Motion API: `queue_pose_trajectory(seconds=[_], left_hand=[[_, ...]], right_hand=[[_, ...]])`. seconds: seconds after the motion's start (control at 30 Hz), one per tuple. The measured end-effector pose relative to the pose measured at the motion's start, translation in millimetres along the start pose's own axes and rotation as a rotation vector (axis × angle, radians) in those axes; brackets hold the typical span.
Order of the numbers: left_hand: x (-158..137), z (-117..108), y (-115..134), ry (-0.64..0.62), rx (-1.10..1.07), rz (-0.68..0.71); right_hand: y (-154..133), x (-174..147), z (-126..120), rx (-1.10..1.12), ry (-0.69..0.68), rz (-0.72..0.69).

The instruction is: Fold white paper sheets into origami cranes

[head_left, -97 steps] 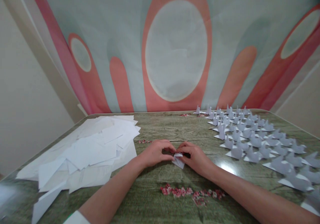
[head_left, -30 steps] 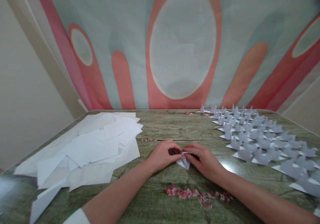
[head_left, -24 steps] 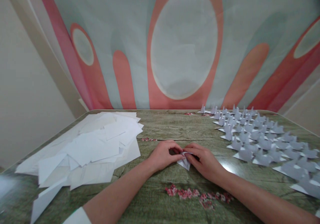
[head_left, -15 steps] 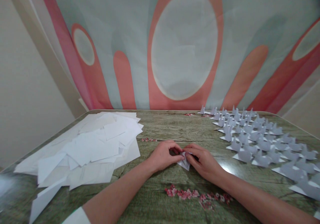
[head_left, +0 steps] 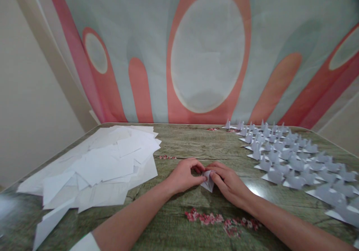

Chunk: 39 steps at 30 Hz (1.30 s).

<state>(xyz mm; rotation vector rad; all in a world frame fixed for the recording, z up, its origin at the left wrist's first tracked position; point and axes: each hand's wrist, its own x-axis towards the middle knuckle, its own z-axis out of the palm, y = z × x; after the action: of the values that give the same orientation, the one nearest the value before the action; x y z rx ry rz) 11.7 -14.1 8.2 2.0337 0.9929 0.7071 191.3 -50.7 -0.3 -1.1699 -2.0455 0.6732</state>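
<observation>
Between my two hands, low over the middle of the table, is a small piece of folded white paper (head_left: 208, 183) with a point toward me. My left hand (head_left: 186, 175) grips its left side, thumb in front and curled fingers behind. From the right, my right hand (head_left: 227, 180) holds the other side, its thumb pressed near the top fold and its fingers behind. Part of the paper is hidden by my fingers, so its full shape does not show.
A loose, overlapping pile of white paper sheets (head_left: 103, 165) covers the table's left side. Rows of folded white paper birds (head_left: 297, 163) stand on the right. The wood-patterned table top (head_left: 179, 225) has printed pink blossoms. A patterned cloth (head_left: 157, 26) hangs behind it.
My right thumb has shifted slightly to the right, and more of the folded paper's upper face shows. Both hands otherwise stay in place.
</observation>
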Motion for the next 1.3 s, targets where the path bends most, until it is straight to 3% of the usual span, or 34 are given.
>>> queue_pose_trajectory(seconds=[0.37, 1.3], left_hand=[[-0.1, -1.2, 2.0, -0.003, -0.012, -0.037], [0.1, -2.4, 4.3, -0.017, 0.060, 0.026]], right_hand=[[2.8, -2.4, 2.3, -0.034, 0.121, 0.081], [-4.7, -2.7, 3.2, -0.213, 0.078, -0.043]])
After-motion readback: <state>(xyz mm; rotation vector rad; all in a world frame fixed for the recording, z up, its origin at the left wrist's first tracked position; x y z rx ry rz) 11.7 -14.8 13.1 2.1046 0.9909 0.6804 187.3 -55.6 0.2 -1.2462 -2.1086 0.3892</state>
